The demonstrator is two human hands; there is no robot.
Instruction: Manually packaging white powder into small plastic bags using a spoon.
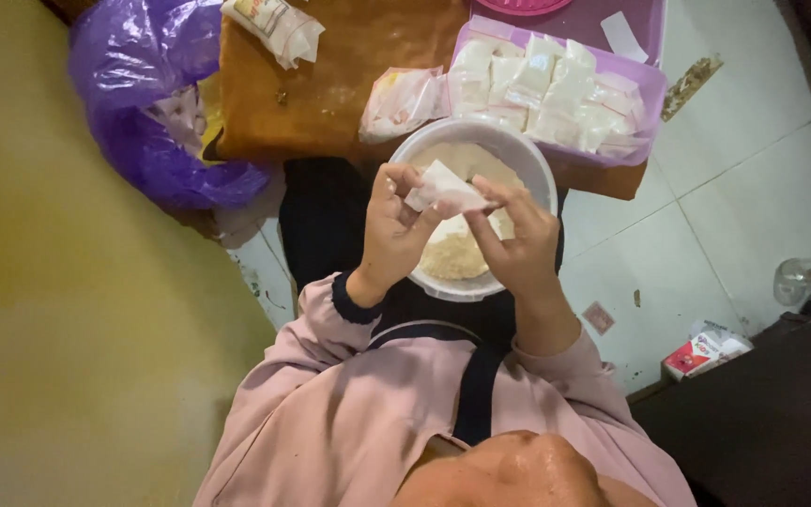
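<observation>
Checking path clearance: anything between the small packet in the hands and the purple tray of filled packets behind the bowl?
Nothing visible blocks it. Both hands, left and right, hold the small packet above the white bowl. The purple tray sits just beyond the bowl's far rim, open on top, with only air between.

Bowl [527, 150] before the tray [648, 89]; bag [143, 103] left of both.

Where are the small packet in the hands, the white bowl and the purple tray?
small packet [445, 186], head view, middle of its white face.
white bowl [481, 134], head view, far rim.
purple tray [651, 89], head view, right wall.
</observation>
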